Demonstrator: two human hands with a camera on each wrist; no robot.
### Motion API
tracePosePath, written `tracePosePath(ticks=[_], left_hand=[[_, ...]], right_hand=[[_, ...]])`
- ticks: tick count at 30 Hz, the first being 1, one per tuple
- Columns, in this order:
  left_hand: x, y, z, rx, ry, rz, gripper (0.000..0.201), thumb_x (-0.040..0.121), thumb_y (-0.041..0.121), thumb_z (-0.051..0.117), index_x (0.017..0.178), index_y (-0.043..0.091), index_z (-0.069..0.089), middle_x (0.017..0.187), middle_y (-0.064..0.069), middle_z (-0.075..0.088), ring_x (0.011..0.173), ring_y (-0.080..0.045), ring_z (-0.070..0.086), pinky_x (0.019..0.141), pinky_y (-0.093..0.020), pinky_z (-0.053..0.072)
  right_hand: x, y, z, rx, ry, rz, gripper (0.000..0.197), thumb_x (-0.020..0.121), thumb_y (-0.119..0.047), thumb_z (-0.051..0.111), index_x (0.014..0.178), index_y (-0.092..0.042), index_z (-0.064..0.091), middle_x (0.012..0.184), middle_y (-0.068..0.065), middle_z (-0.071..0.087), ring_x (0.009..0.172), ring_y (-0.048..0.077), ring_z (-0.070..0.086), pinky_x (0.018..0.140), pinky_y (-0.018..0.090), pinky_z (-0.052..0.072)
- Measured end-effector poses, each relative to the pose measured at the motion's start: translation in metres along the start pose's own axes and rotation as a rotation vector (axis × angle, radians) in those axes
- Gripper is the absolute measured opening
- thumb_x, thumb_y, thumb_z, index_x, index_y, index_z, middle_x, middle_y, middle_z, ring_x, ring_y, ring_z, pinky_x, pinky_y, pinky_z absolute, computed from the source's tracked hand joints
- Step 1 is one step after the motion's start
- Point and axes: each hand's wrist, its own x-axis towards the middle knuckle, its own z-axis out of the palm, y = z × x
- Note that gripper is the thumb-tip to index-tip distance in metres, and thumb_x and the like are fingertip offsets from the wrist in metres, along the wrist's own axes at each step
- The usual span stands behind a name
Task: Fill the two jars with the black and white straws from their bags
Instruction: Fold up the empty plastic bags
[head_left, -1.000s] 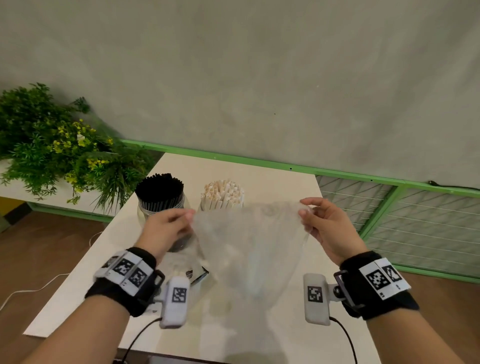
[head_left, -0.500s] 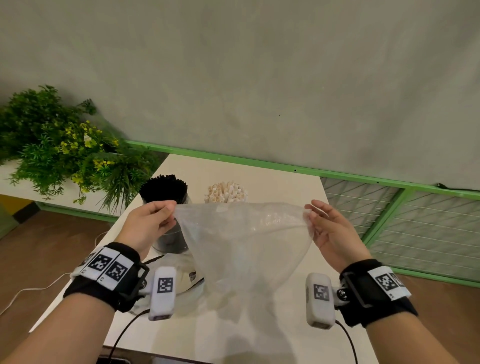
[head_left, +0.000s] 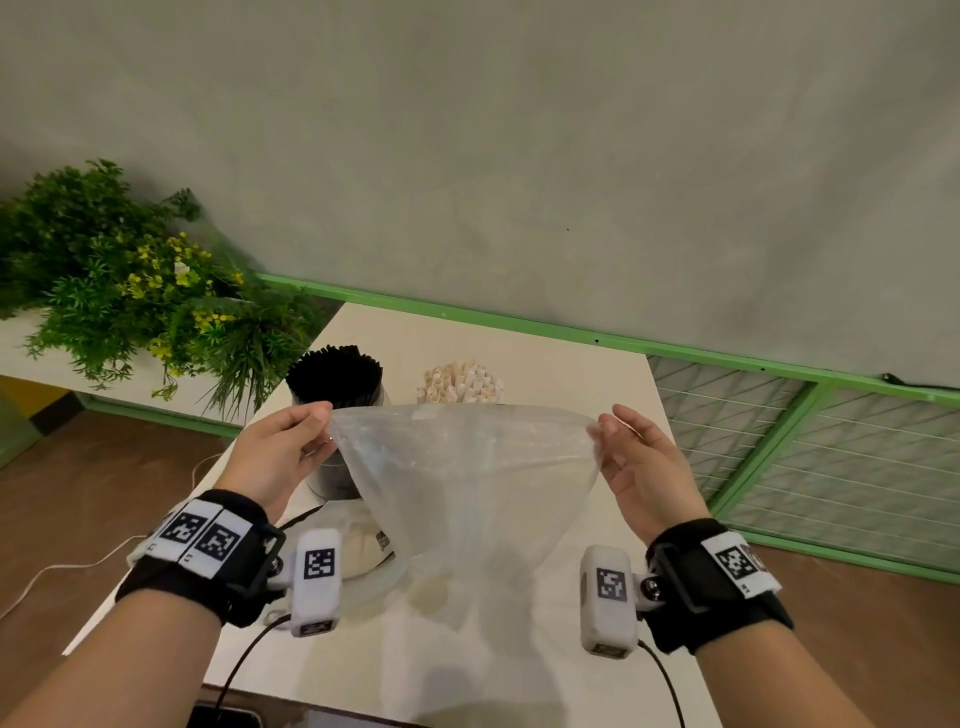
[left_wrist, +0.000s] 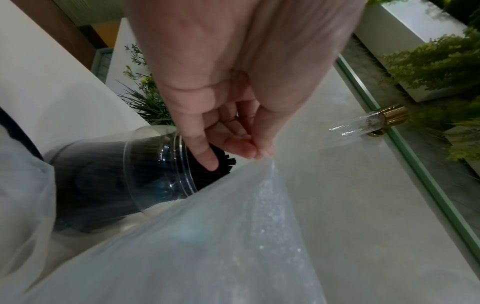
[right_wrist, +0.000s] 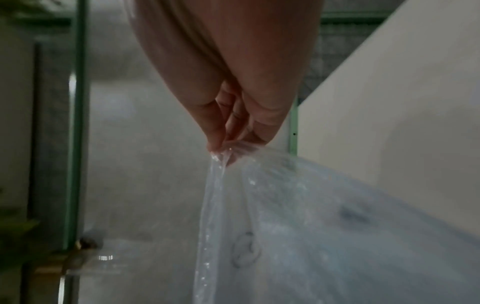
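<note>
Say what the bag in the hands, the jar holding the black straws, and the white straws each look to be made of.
Bag: thin, clear plastic film, slightly cloudy; it drapes and glints.
Jar: clear, glossy and rigid, with a ridged rim; probably plastic, possibly glass.
White straws: matte off-white tubes, likely paper, though plastic can't be ruled out.

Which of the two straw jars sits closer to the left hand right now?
The jar of black straws, directly behind the left hand. The jar of white straws stands further right, behind the middle of the clear bag.
</note>
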Motion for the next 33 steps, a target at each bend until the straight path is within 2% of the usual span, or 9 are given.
tracePosePath(ticks=[7, 13, 16, 19, 21, 25, 28, 30, 33], left_hand=[[0.001, 0.002, -0.008, 0.095, 0.012, 0.045, 0.01, 0.094, 0.011, 0.056, 0.097, 0.01, 0.065, 0.095, -0.009, 0.065, 0.092, -0.02, 0.059, 0.089, -0.032, 0.049], [0.007, 0.012, -0.007, 0.482, 0.112, 0.296, 0.015, 0.091, 0.022, 0.059, 0.082, 0.032, 0.066, 0.089, -0.002, 0.068, 0.088, -0.021, 0.061, 0.093, -0.042, 0.049], [0.001, 0.024, 0.004, 0.729, 0.162, 0.423, 0.011, 0.088, 0.037, 0.06, 0.095, 0.029, 0.059, 0.105, 0.001, 0.058, 0.104, -0.02, 0.052, 0.094, -0.041, 0.042], [-0.021, 0.036, 0.039, 0.968, -0.044, 0.586, 0.076, 0.066, 0.071, 0.064, 0.13, 0.035, 0.043, 0.131, 0.007, 0.04, 0.125, -0.014, 0.031, 0.107, -0.041, 0.027], [-0.033, 0.038, 0.071, 1.133, -0.233, 0.668, 0.089, 0.059, 0.079, 0.058, 0.136, 0.041, 0.035, 0.139, 0.011, 0.042, 0.131, -0.012, 0.033, 0.112, -0.044, 0.025], [-0.035, 0.042, 0.096, 0.766, -0.264, 0.578, 0.006, 0.085, 0.026, 0.067, 0.09, 0.022, 0.066, 0.088, 0.001, 0.07, 0.091, -0.02, 0.064, 0.078, -0.032, 0.047], [-0.03, 0.049, 0.079, 0.515, -0.231, 0.455, 0.002, 0.087, 0.024, 0.064, 0.088, 0.023, 0.066, 0.084, 0.005, 0.072, 0.088, -0.011, 0.065, 0.082, -0.03, 0.047], [-0.024, 0.05, 0.065, 0.418, -0.227, 0.394, 0.005, 0.09, 0.027, 0.06, 0.09, 0.026, 0.065, 0.085, 0.007, 0.072, 0.093, -0.012, 0.065, 0.09, -0.038, 0.047], [-0.017, 0.046, 0.045, 0.282, -0.148, 0.314, 0.009, 0.093, 0.023, 0.056, 0.087, 0.027, 0.063, 0.085, 0.006, 0.072, 0.096, -0.025, 0.065, 0.091, -0.048, 0.047]], right_hand=[[-0.001, -0.006, 0.014, -0.402, 0.058, -0.408, 0.032, 0.086, 0.016, 0.054, 0.076, -0.015, 0.057, 0.08, 0.0, 0.068, 0.08, 0.009, 0.065, 0.081, 0.023, 0.05], [0.005, -0.023, 0.036, -0.661, 0.025, -0.82, 0.042, 0.084, 0.018, 0.048, 0.08, -0.022, 0.058, 0.087, 0.007, 0.063, 0.085, 0.016, 0.06, 0.078, 0.018, 0.048], [0.003, -0.026, 0.048, -0.706, -0.075, -0.911, 0.046, 0.082, 0.02, 0.047, 0.082, -0.025, 0.056, 0.086, 0.009, 0.06, 0.084, 0.02, 0.057, 0.075, 0.017, 0.046], [-0.007, -0.022, 0.07, -0.696, -0.234, -0.931, 0.045, 0.075, 0.02, 0.048, 0.077, -0.024, 0.057, 0.086, 0.001, 0.062, 0.086, 0.017, 0.061, 0.076, 0.023, 0.049], [-0.018, -0.018, 0.091, -0.702, -0.335, -0.962, 0.041, 0.077, 0.017, 0.052, 0.077, -0.024, 0.058, 0.086, -0.004, 0.063, 0.086, 0.016, 0.062, 0.074, 0.028, 0.05], [-0.03, -0.022, 0.107, -0.92, -0.55, -0.79, 0.048, 0.084, -0.016, 0.072, 0.117, -0.038, 0.046, 0.108, -0.011, 0.056, 0.094, 0.008, 0.057, 0.08, 0.02, 0.046], [-0.016, -0.022, 0.073, -1.399, -0.542, -0.588, 0.086, 0.07, -0.053, 0.076, 0.14, -0.038, 0.028, 0.125, -0.012, 0.047, 0.113, 0.007, 0.045, 0.096, 0.025, 0.036], [-0.008, -0.014, 0.048, -1.577, -0.5, -0.486, 0.074, 0.07, -0.059, 0.071, 0.134, -0.034, 0.043, 0.119, -0.015, 0.052, 0.111, 0.005, 0.044, 0.1, 0.034, 0.036], [0.002, -0.006, 0.02, -1.456, -0.418, -0.471, 0.023, 0.08, -0.04, 0.073, 0.096, -0.027, 0.063, 0.094, -0.011, 0.06, 0.088, 0.002, 0.054, 0.085, 0.026, 0.043]])
